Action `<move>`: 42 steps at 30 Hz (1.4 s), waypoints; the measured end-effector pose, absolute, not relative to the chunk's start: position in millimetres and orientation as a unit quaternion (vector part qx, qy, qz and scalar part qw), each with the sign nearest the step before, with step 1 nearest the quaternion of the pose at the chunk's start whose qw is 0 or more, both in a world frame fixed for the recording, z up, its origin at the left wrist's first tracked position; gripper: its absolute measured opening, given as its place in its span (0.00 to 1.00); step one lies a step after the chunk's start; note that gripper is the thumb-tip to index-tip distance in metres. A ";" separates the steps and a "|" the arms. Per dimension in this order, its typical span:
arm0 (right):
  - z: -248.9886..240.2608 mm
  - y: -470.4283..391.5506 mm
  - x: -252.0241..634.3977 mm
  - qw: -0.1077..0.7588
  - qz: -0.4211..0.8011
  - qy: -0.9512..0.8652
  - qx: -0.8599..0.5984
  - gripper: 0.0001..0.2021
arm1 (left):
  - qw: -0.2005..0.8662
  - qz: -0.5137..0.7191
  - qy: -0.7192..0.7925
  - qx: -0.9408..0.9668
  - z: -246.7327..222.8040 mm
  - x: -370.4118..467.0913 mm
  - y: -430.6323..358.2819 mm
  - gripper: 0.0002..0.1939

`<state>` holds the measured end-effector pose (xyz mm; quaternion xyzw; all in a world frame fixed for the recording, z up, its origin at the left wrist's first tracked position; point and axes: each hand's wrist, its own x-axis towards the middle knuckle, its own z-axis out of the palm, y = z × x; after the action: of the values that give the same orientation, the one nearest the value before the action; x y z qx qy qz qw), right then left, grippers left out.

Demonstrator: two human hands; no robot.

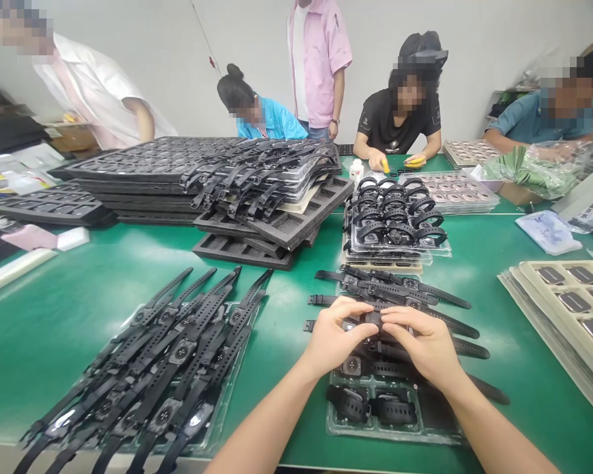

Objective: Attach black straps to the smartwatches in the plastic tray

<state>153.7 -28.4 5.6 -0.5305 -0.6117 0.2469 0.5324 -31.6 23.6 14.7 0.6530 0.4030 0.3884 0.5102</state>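
Observation:
My left hand (333,336) and my right hand (427,342) meet over a transparent plastic tray (340,426) of smartwatches. Thumbs and fingers of both pinch a black smartwatch (374,317) by its strap, which they partly cover. Other watches lie across this tray with straps stretched out; one of them (353,365) shows its round back sensor. At the tray's near end, two watches (394,407) sit in compartments with their straps closed into loops. To the left, many watches with open straps (182,352) lie slantwise over another transparent tray.
Black foam trays (148,191) are stacked at the back left, with strapped watches (261,171) on top. Looped watches (395,210) fill a tray beyond my hands. Cream trays of watch faces (568,296) stand at right on the green table (296,303). Several people are around it.

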 end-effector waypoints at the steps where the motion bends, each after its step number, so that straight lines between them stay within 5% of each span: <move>1: 5.8 -28.6 153.8 0.535 0.245 -0.606 -0.535 0.05 | 0.524 0.389 0.391 0.648 14.9 -31.9 24.4 0.12; 13: 5.6 -29.1 154.6 0.551 0.224 -0.623 -0.508 0.06 | 0.436 0.395 0.381 0.713 13.9 -31.0 19.8 0.11; 26: 2.2 -28.3 153.8 0.534 0.279 -0.605 -0.521 0.05 | 0.468 0.395 0.399 0.682 11.4 -27.4 18.8 0.09; 32: 9.0 -25.8 153.7 0.554 0.402 -0.471 -0.557 0.10 | 0.560 0.377 0.312 0.669 8.4 -31.8 21.5 0.14; 34: 10.0 -26.1 152.9 0.552 0.449 -0.451 -0.539 0.12 | 0.479 0.407 0.300 0.717 4.7 -32.7 24.5 0.10; 39: 10.1 -28.1 147.6 0.538 0.499 -0.446 -0.513 0.12 | 0.091 0.494 0.180 0.845 0.8 -32.3 29.3 0.12; 42: 11.6 -28.7 145.0 0.520 0.465 -0.475 -0.537 0.09 | -0.022 0.459 0.161 0.873 4.0 -30.7 27.4 0.11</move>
<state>145.0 -28.7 11.6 -0.5375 -0.4746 0.4647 0.5196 -30.7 27.4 4.0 0.8732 0.1612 0.4594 -0.0222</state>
